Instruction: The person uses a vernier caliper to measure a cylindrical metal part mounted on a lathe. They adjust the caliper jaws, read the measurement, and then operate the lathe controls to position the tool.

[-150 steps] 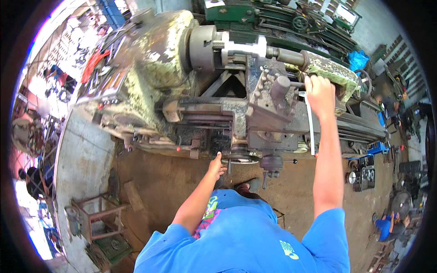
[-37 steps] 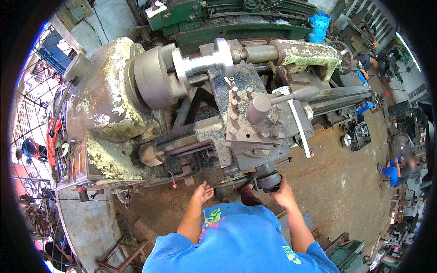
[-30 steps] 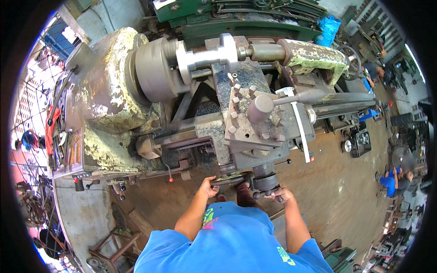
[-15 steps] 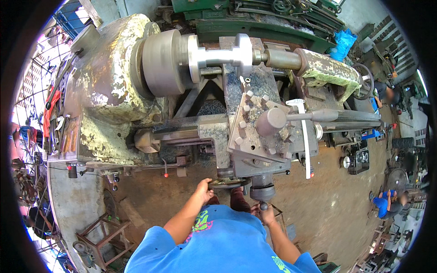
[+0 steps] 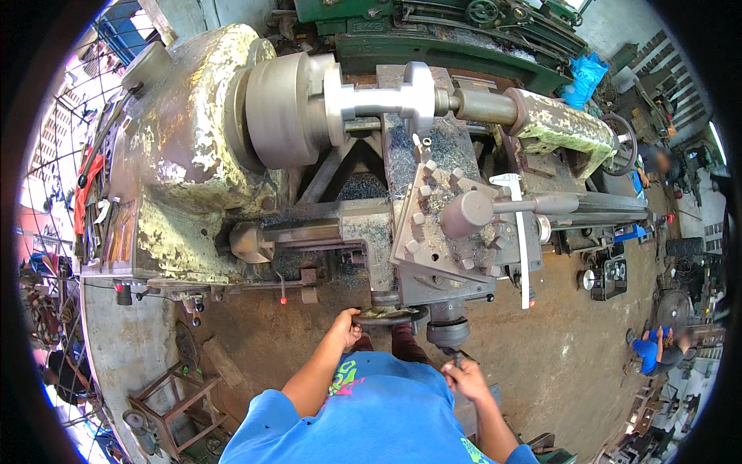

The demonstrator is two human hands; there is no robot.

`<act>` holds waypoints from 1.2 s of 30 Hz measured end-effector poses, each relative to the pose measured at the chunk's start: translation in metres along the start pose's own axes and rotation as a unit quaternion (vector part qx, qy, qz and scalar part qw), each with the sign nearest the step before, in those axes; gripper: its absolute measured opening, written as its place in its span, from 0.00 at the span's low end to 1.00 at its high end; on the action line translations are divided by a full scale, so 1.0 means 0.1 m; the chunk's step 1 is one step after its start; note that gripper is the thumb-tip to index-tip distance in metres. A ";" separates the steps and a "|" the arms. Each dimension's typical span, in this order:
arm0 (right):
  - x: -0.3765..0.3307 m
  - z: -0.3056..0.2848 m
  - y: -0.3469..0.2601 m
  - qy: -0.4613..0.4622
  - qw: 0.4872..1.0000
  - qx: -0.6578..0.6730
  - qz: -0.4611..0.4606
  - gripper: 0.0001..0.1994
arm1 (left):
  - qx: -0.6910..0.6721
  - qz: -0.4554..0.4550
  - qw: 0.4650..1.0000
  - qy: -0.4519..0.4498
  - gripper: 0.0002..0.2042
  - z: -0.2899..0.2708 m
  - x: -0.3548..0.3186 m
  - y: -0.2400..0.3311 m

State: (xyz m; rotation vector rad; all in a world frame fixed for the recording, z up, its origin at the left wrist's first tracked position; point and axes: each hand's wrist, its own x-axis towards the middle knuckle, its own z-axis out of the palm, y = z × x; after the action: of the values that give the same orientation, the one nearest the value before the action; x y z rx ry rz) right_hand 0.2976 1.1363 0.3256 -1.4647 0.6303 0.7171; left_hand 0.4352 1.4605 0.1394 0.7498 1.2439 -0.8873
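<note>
My left hand [image 5: 348, 326] is closed on the left side of the rim of a carriage handwheel [image 5: 386, 315] on the front of a metal lathe. To its right, my right hand [image 5: 468, 379] is closed round a dark crank handle [image 5: 457, 357] below the round cross-slide dial [image 5: 448, 332]. Above them, a shiny flanged shaft [image 5: 375, 100] sits between the grey chuck [image 5: 286, 108] and the tailstock [image 5: 553, 120]. The cutting tool tip [image 5: 422, 142] points at the shaft's right flange. It is clamped in a square tool post [image 5: 437, 216] with several bolts.
A white vernier caliper [image 5: 522, 247] lies across the right of the carriage, beside the tool-post lever [image 5: 537, 204]. Metal chips cover the cross slide. A green machine [image 5: 433, 46] stands behind. A metal frame [image 5: 174, 410] stands on the floor at left. Other people are at the far right.
My right hand has swung a little to the right and toward me with the crank handle, which has turned. My left hand keeps its place on the handwheel. The whole view has shifted slightly.
</note>
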 end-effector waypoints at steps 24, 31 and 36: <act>0.33 0.49 -0.82 0.352 0.878 -0.310 -0.093 0.59 | -0.005 0.086 0.992 0.091 0.08 0.29 -0.20 -0.20; 0.43 0.25 -0.64 0.297 0.917 -0.225 -0.142 0.55 | -0.043 0.012 0.999 -0.009 0.10 0.11 -0.07 -0.07; 0.44 0.23 -0.62 0.288 0.924 -0.211 -0.138 0.54 | -0.017 0.067 0.994 0.080 0.07 0.25 -0.11 -0.16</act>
State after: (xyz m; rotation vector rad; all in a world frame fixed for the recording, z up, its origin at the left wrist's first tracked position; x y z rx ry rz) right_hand 0.3723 1.1627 0.3332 -2.1496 0.7153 0.1890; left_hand 0.4313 1.4331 0.1545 0.8798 1.3295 -0.7058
